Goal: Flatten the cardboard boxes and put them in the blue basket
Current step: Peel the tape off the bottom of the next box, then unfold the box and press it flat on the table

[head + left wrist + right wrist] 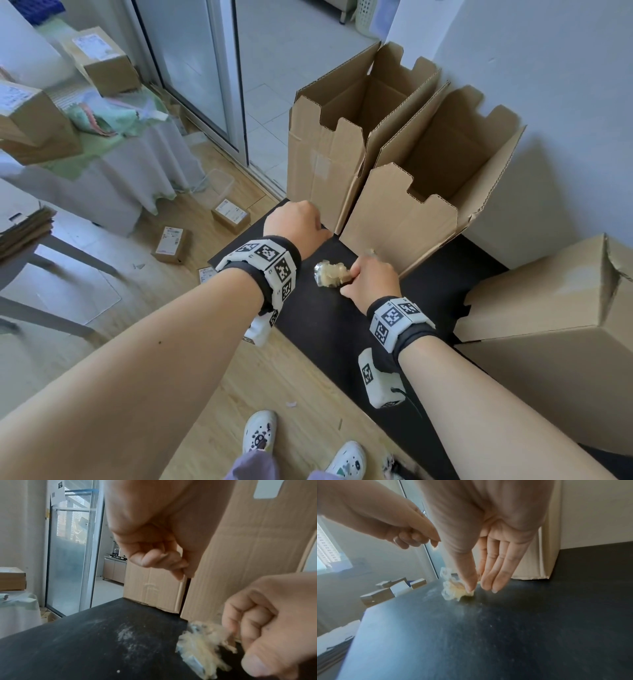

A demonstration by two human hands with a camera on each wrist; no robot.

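Note:
Two tall open cardboard boxes stand side by side on a black tabletop (342, 325), the left box (325, 161) and the right box (404, 219). My left hand (298, 219) hovers at the foot of the left box; in the left wrist view its fingers (159, 559) are curled into the palm and hold nothing I can see. My right hand (371, 277) sits just in front of the right box's near corner. It pinches a crumpled wad of clear, yellowish tape (330, 274) that lies on the tabletop, thumb against fingertips (471, 586).
A large closed cardboard box (548, 301) lies on the table at right. Small parcels (169, 245) lie on the wooden floor at left. More boxes (106, 61) sit on a cloth-covered table. Flattened cardboard (24, 229) is stacked at the far left. A white wall backs the boxes.

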